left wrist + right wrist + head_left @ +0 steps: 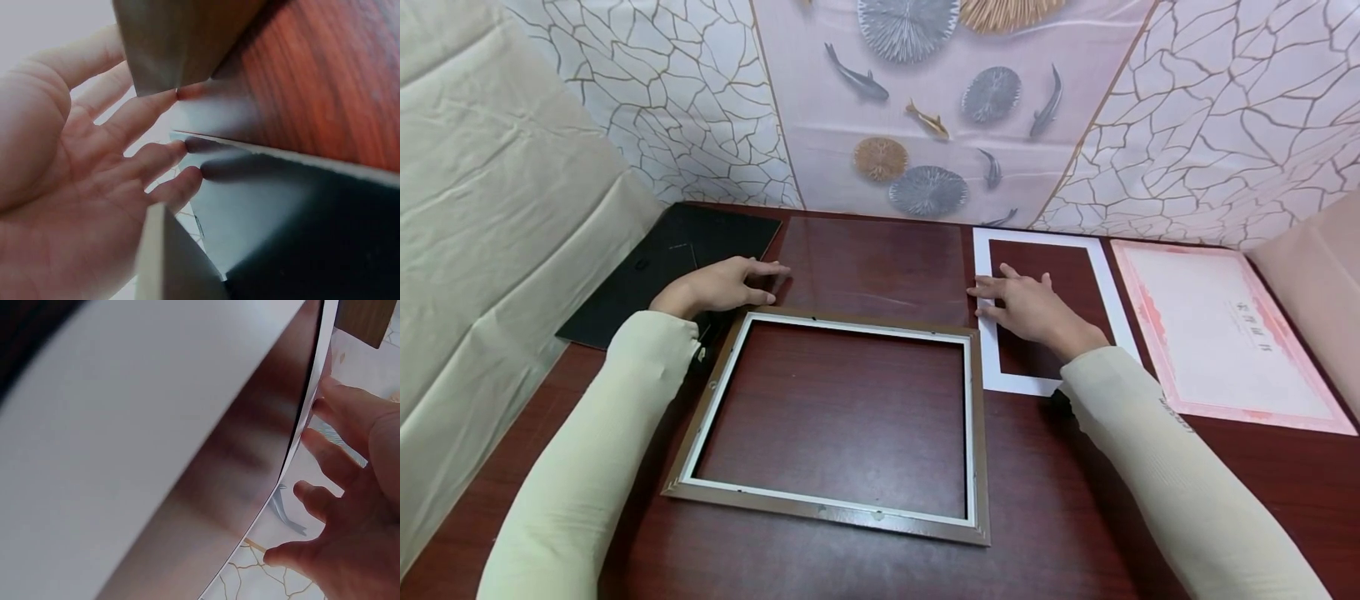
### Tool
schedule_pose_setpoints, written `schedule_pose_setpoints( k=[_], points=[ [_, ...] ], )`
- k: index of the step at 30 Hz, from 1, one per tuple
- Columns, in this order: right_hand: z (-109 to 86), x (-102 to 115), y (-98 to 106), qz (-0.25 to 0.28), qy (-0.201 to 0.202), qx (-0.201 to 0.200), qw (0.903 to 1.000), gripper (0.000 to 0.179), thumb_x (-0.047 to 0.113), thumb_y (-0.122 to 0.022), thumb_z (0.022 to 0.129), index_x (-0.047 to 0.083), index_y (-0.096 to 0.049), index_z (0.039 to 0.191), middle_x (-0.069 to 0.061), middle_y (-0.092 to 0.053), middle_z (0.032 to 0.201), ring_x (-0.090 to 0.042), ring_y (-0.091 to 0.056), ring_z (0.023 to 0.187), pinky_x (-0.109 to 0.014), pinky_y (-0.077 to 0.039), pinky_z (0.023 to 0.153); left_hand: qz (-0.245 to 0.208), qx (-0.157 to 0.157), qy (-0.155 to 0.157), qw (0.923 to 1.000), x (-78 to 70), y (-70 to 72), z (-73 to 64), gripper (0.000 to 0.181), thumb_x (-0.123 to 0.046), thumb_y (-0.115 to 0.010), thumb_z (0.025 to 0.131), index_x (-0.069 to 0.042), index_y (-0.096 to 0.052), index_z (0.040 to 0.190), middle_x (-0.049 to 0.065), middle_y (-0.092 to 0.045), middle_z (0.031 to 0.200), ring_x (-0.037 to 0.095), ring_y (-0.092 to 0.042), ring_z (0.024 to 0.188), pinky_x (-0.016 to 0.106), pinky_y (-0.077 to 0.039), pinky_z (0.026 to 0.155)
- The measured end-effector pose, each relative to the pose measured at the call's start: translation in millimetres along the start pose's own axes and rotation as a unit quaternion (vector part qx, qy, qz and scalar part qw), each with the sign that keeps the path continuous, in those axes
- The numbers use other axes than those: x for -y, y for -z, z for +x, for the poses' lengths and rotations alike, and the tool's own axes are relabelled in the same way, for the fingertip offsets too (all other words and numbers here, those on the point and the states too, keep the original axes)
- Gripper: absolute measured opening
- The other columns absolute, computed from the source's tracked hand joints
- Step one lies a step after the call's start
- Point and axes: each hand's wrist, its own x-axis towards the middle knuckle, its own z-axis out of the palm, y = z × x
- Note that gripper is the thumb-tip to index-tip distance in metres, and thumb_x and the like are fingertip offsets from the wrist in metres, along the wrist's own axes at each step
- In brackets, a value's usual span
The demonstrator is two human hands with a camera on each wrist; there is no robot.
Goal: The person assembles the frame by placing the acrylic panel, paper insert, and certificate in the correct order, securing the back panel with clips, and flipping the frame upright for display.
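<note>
The room shows as a patterned wall covering [700,108] of fish and crackled lines behind the worktop's far edge, with plain pale cloth [482,250] along its left edge. The worktop [827,400] is dark reddish wood with a glossy, reflecting surface. On it, the brown picture frame [775,502] lies flat, toward the near edge, with bare wood showing through its middle. A black board [625,292] lies near the far left corner; a pink-bordered certificate [1225,325] lies toward the far right corner, just beside a white border mat [991,350]. Between board and mat, along the far edge, lies a clear sheet [872,258], its near side close by the frame. The left hand [722,283] reaches to the sheet's left side and the right hand [1030,308] to its right side, over the mat. The fingers of both are extended and loosely spread, gripping nothing; whether the tips touch the sheet I cannot tell. The step in hand looks like getting hold of the sheet from both sides; the next move probably calls for fingertips under opposite edges and an even lift, without dragging the mat.
</note>
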Motion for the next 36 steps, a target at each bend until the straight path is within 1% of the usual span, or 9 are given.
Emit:
schedule_pose_setpoints(
  k=[4,6,9,13,15,21,24,31,36],
  points=[
    [-0.7,-1,0,0.018,-0.002,-0.004,0.9998,0.045,0.021,-0.062,0.106,0.011,-0.059,0.15,-0.014,-0.045,0.164,-0.044,-0.018,0.16,-0.085,-0.006,0.116,-0.001,0.001,0.0,1.0,-0.6,0.8,0.0,0.058,-0.014,-0.061,0.106,-0.012,-0.042,0.161,0.017,-0.024,0.174,0.044,0.001,0.163,0.066,-0.013,0.127],
    [-1.2,-2,1,0.032,-0.003,-0.006,0.9995,0.047,0.02,-0.061,0.106,0.01,-0.056,0.152,-0.015,-0.055,0.155,-0.044,-0.018,0.16,-0.083,-0.006,0.118,-0.001,0.003,0.001,1.0,-1.1,1.6,-0.5,0.058,-0.014,-0.061,0.106,-0.013,-0.042,0.161,0.017,-0.024,0.174,0.044,0.002,0.162,0.066,-0.013,0.127],
    [-1.0,-2,2,0.06,0.0,-0.009,0.9981,0.049,0.019,-0.061,0.107,0.009,-0.053,0.154,-0.022,-0.055,0.152,-0.044,-0.019,0.16,-0.077,-0.007,0.122,0.0,0.005,0.002,1.0,-1.7,2.5,-1.1,0.058,-0.014,-0.061,0.106,-0.013,-0.042,0.161,0.017,-0.024,0.174,0.045,0.002,0.162,0.066,-0.013,0.127],
    [0.5,0,3,0.11,0.012,-0.012,0.9938,0.053,0.019,-0.061,0.107,0.005,-0.049,0.156,-0.028,-0.044,0.159,-0.044,-0.024,0.158,-0.065,-0.019,0.126,0.004,0.006,0.004,1.0,-2.0,2.8,-1.3,0.059,-0.014,-0.061,0.106,-0.013,-0.042,0.162,0.017,-0.023,0.174,0.044,-0.001,0.162,0.066,-0.015,0.127],
    [1.9,0,3,0.129,0.017,-0.015,0.9914,0.054,0.019,-0.061,0.107,0.003,-0.047,0.156,-0.024,-0.047,0.159,-0.042,-0.03,0.157,-0.06,-0.028,0.125,0.007,0.007,0.004,0.9999,-1.9,2.6,-1.2,0.059,-0.014,-0.061,0.106,-0.013,-0.041,0.162,0.017,-0.023,0.174,0.044,-0.003,0.163,0.066,-0.017,0.127],
    [5.6,7,2,0.165,0.011,-0.022,0.9859,0.061,0.012,-0.062,0.105,-0.002,-0.038,0.16,-0.015,-0.058,0.152,-0.033,-0.057,0.14,-0.046,-0.047,0.104,0.008,0.008,0.01,0.9999,-1.2,1.6,-0.3,0.059,-0.014,-0.06,0.107,-0.013,-0.04,0.162,0.016,-0.022,0.174,0.043,0.0,0.163,0.066,-0.016,0.127],
    [7.1,10,0,0.166,0.006,-0.027,0.9857,0.066,0.008,-0.063,0.104,-0.002,-0.033,0.162,-0.015,-0.058,0.153,-0.032,-0.057,0.138,-0.043,-0.046,0.096,0.008,0.009,0.012,0.9999,-1.1,0.9,0.2,0.059,-0.015,-0.06,0.107,-0.013,-0.04,0.163,0.016,-0.022,0.174,0.044,0.002,0.163,0.066,-0.014,0.127],
    [8.2,11,1,0.178,0.014,-0.022,0.9837,0.066,0.004,-0.066,0.1,0.009,-0.042,0.161,-0.019,-0.047,0.161,-0.037,-0.04,0.153,-0.052,-0.044,0.11,0.005,0.007,0.012,0.9999,-0.7,0.3,-0.2,0.059,-0.015,-0.059,0.107,-0.013,-0.04,0.163,0.015,-0.023,0.174,0.043,0.002,0.163,0.066,-0.013,0.127],
    [6.0,15,8,0.246,0.015,0.0,0.9692,0.065,0.0,-0.054,0.098,0.01,-0.042,0.161,-0.015,-0.041,0.166,-0.033,-0.04,0.153,-0.042,-0.041,0.089,0.004,0.003,0.014,0.9999,-1.0,0.2,-1.0,0.058,-0.015,-0.059,0.107,-0.013,-0.04,0.163,0.015,-0.024,0.174,0.044,0.002,0.163,0.067,-0.012,0.127]
  ],
)
